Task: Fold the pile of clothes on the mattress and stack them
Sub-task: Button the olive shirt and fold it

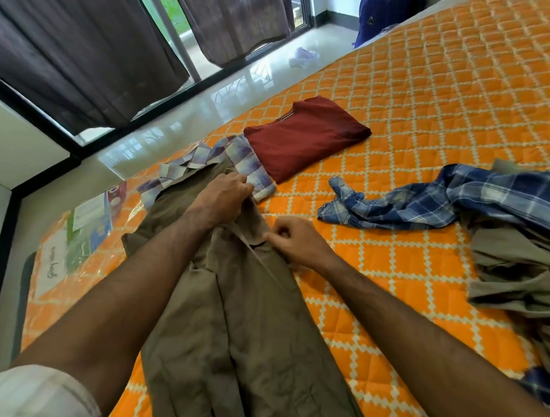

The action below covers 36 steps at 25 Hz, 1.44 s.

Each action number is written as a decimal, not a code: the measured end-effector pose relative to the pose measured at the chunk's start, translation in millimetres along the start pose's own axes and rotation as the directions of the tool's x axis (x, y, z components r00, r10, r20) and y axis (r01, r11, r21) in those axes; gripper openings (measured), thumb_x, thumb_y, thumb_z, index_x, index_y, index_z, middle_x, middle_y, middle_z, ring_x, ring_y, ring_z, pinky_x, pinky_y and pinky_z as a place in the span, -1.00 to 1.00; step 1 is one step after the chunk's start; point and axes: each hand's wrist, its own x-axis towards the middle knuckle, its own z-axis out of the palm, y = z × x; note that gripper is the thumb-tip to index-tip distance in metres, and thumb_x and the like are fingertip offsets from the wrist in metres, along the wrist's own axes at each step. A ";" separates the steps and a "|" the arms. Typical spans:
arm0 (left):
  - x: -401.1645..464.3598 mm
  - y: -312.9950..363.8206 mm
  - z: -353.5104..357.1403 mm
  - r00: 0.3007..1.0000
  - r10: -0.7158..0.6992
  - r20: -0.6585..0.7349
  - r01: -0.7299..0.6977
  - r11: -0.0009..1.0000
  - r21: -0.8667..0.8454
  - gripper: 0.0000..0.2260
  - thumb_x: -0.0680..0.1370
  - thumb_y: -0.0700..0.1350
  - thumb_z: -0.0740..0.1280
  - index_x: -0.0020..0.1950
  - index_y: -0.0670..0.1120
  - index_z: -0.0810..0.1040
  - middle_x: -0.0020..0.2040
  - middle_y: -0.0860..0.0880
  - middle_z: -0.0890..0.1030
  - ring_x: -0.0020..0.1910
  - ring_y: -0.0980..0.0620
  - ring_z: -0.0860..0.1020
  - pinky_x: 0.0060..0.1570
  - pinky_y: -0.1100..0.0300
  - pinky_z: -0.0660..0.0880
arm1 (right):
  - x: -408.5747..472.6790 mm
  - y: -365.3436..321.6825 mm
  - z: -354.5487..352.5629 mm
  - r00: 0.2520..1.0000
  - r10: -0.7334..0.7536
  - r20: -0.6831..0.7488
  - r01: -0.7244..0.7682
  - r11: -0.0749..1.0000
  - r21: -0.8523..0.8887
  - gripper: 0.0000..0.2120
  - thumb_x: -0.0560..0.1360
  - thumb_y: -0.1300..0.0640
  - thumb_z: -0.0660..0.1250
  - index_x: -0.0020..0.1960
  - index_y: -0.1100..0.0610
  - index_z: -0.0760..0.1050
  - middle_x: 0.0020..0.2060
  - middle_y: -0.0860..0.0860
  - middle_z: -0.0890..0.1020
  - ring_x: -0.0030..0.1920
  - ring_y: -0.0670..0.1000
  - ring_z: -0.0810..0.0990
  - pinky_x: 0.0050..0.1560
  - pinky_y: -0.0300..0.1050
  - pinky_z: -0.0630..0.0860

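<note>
A person's left hand (226,194) grips the upper end of a pair of olive-brown trousers (227,305), fingers curled into the cloth near the waistband, while the right hand (295,242) pinches a fold of the same fabric just beside it, at what looks like the fly or pocket edge. The trousers lie lengthwise on the orange quilted mattress (421,123), legs running back toward the person, their top end overlapping a pale checked shirt (202,161) that appears already folded. Touching that shirt on its far side sits a maroon T-shirt (305,137), folded flat.

By the look of things the job is less than half done: two garments folded but laid side by side rather than stacked, a third being straightened in hand and not yet folded. Off to the person's right, well apart from both hands, a blue plaid shirt (440,194) sprawls across a heap of grey-green clothes (515,267), all still loose. How many pieces that heap holds cannot be told.

Beyond the mattress edge, dark curtains (72,59) hang over a glass door above a glossy tiled floor (230,84).
</note>
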 end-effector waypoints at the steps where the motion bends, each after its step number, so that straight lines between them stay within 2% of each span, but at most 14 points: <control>1: 0.8 0.2 2.3 1.000 -0.003 0.002 0.003 1.000 -0.008 -0.84 0.52 -0.22 0.36 0.07 -0.07 0.55 -0.01 -0.07 0.53 -0.05 -0.01 0.45 -0.05 0.11 0.43 | 0.9 1.5 -0.5 0.983 0.092 -0.157 -0.082 0.994 0.072 -0.82 0.53 0.04 0.45 -0.08 0.11 0.50 -0.26 -0.02 0.56 -0.26 -0.05 0.56 -0.22 0.03 0.53; 3: 2.4 2.0 5.3 1.000 -0.023 0.007 0.023 0.998 -0.058 -0.85 0.54 -0.22 0.33 0.09 -0.07 0.54 0.02 -0.08 0.53 -0.05 -0.02 0.47 -0.06 0.11 0.42 | 8.3 -4.9 1.9 0.948 0.299 -0.110 -0.270 0.938 0.219 -0.63 0.50 -0.06 0.48 0.14 0.08 0.41 -0.10 0.03 0.59 -0.15 0.04 0.65 -0.13 0.14 0.65; 5: 1.0 5.0 5.9 0.997 -0.073 -0.001 0.071 0.978 -0.194 -0.74 0.56 -0.18 0.32 0.25 -0.06 0.50 0.19 -0.10 0.52 0.10 -0.09 0.53 0.05 0.02 0.50 | 21.1 -14.8 7.8 0.925 0.372 0.082 -0.378 0.922 0.081 -0.49 0.45 -0.14 0.50 0.24 0.08 0.40 0.01 0.05 0.62 -0.06 0.09 0.68 -0.04 0.17 0.67; 8: -28.4 16.7 6.6 0.980 -0.169 -0.106 0.134 0.952 -0.274 -0.51 0.59 -0.03 0.33 0.50 -0.04 0.32 0.52 -0.08 0.32 0.40 -0.13 0.42 0.31 -0.13 0.43 | 14.3 -27.8 0.8 0.888 0.431 0.159 -0.405 0.898 -0.172 -0.57 0.35 -0.13 0.56 0.00 0.17 0.56 -0.17 0.05 0.70 -0.19 0.09 0.71 -0.07 0.16 0.67; 11: -89.4 50.0 18.0 0.900 -0.342 -0.268 0.215 0.887 -0.409 -0.54 0.63 0.10 0.21 0.51 0.01 0.30 0.56 -0.01 0.26 0.51 -0.06 0.29 0.37 -0.15 0.32 | -33.9 -23.6 -17.6 0.828 0.496 0.262 -0.438 0.863 -0.250 -0.70 0.39 -0.02 0.53 -0.17 0.23 0.62 -0.32 0.11 0.72 -0.28 0.14 0.73 -0.10 0.17 0.69; 16: -178.6 143.4 44.9 0.934 -0.352 0.068 0.341 0.812 -0.473 -0.30 0.54 0.37 -0.12 0.63 0.10 0.06 0.66 0.02 -0.01 0.63 -0.08 -0.01 0.50 -0.29 0.04 | -137.4 -25.5 -22.9 0.759 0.559 0.333 -0.553 0.824 -0.122 -0.76 0.57 0.12 0.38 -0.24 0.18 0.50 -0.43 0.13 0.60 -0.49 0.04 0.58 -0.41 -0.09 0.56; 20: -217.9 214.1 33.9 0.969 -0.172 0.178 0.235 0.863 -0.447 -0.02 0.34 0.54 -0.42 0.65 0.09 -0.07 0.66 0.04 -0.14 0.63 -0.10 -0.15 0.49 -0.38 -0.15 | -200.5 -37.3 -20.9 0.771 0.587 0.247 -0.562 0.810 -0.169 -0.61 0.64 -0.11 0.24 -0.23 0.11 0.53 -0.42 0.04 0.56 -0.51 -0.06 0.52 -0.38 -0.14 0.51; 23: -244.8 260.2 16.0 0.971 -0.119 0.205 0.214 0.813 -0.541 0.03 0.26 0.54 -0.51 0.65 0.12 -0.08 0.65 0.08 -0.16 0.63 -0.04 -0.19 0.49 -0.28 -0.26 | -238.3 -51.0 -27.5 0.759 0.582 0.293 -0.554 0.813 -0.180 -0.46 0.64 -0.28 0.12 0.06 0.15 0.62 -0.29 0.05 0.59 -0.47 -0.07 0.55 -0.43 -0.20 0.50; 25: -265.6 279.9 7.6 0.981 -0.112 0.158 0.190 0.708 -0.680 -0.01 0.33 0.57 -0.43 0.64 0.11 0.03 0.65 0.10 -0.08 0.63 0.04 -0.15 0.52 -0.15 -0.27 | -256.1 -50.7 -33.6 0.736 0.573 0.360 -0.487 0.818 -0.306 -0.45 0.58 -0.26 0.30 0.23 0.22 0.55 -0.13 0.11 0.66 -0.32 0.03 0.63 -0.37 -0.07 0.61; 27: -297.5 282.1 2.8 0.989 -0.116 0.087 0.140 0.595 -0.791 -0.23 0.51 0.46 -0.12 0.59 0.07 0.22 0.64 0.04 0.08 0.61 0.08 0.00 0.57 -0.02 -0.09 | -272.9 -51.7 -33.9 0.702 0.602 0.381 -0.353 0.758 -0.549 -0.41 0.50 -0.12 0.48 0.32 0.26 0.44 0.08 0.17 0.66 -0.06 0.13 0.68 -0.10 0.07 0.66; 30: -352.7 269.2 13.8 0.980 -0.201 0.009 0.154 0.723 -0.674 -0.34 0.54 0.31 0.12 0.57 0.02 0.28 0.62 -0.04 0.14 0.58 -0.04 0.14 0.53 0.03 0.15 | -295.2 -65.1 -24.7 0.874 0.438 0.212 -0.071 0.546 -0.835 -0.29 0.48 -0.07 0.45 0.45 0.19 0.21 0.33 0.18 0.45 0.28 0.24 0.51 0.14 0.06 0.52; 32: -386.8 263.9 16.8 0.975 -0.095 0.200 0.191 0.819 -0.541 -0.16 0.52 0.46 0.09 0.65 0.01 0.02 0.66 -0.06 -0.06 0.63 -0.08 -0.02 0.58 0.00 0.02 | -301.1 -82.0 -12.6 0.937 0.138 0.321 0.229 0.450 -0.863 -0.37 0.52 -0.08 0.34 0.48 0.13 0.20 0.37 0.14 0.33 0.34 0.24 0.39 0.24 0.09 0.45; 34: -410.8 271.1 16.4 0.936 -0.019 0.352 0.183 0.880 -0.439 -0.05 0.46 0.50 0.06 0.64 0.01 -0.24 0.64 -0.06 -0.25 0.62 -0.10 -0.19 0.57 -0.04 -0.14 | -306.5 -90.8 3.4 0.825 0.091 0.558 0.447 0.500 -0.742 -0.30 0.54 -0.15 0.32 0.56 0.10 0.18 0.48 0.14 0.23 0.46 0.23 0.26 0.40 0.10 0.34; 36: -415.9 282.1 12.2 0.928 -0.041 0.369 0.186 0.911 -0.368 -0.06 0.53 0.41 0.17 0.63 -0.01 -0.29 0.64 -0.11 -0.26 0.62 -0.16 -0.19 0.57 -0.10 -0.13 | -315.4 -87.9 15.7 0.709 0.202 0.676 0.501 0.529 -0.685 -0.11 0.50 -0.26 0.34 0.64 0.09 0.03 0.58 0.12 0.10 0.55 0.20 0.10 0.49 0.13 0.24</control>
